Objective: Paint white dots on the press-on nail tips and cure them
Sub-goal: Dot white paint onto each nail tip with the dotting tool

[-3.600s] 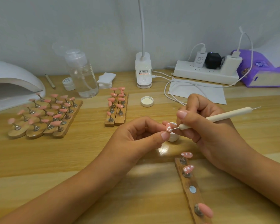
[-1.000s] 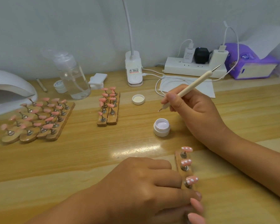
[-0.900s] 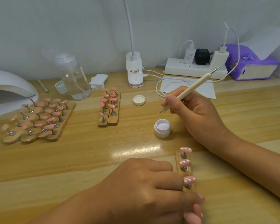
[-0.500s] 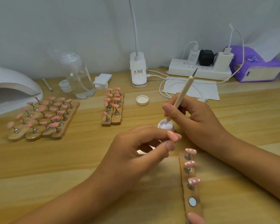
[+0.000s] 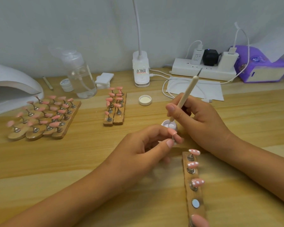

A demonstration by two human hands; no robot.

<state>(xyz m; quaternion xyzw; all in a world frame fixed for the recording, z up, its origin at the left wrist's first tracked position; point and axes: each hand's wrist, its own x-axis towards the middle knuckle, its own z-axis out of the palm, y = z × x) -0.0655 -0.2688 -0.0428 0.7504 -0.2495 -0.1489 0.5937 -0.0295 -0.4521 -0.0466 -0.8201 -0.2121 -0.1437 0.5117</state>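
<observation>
Lifted off the wooden strip (image 5: 197, 211) a second ago, the plain pink nail tip (image 5: 172, 131) is pinched by its stem (image 5: 172, 138) in the left hand (image 5: 138, 153), at 6 o'clock of the gel pot (image 5: 166, 125), where the right hand (image 5: 203, 122) dips its gripped dotting pen (image 5: 186, 94). Light and slick, it likely handles best by that stem.

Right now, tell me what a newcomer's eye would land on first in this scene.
At centre, the person's right grip dips a dotting tool into a small white pot, while the left grip pinches a pink nail tip by its stand just in front. Lower right, three white-dotted tips stand on a wooden strip; at left sits a crowd of pink tips.
</observation>
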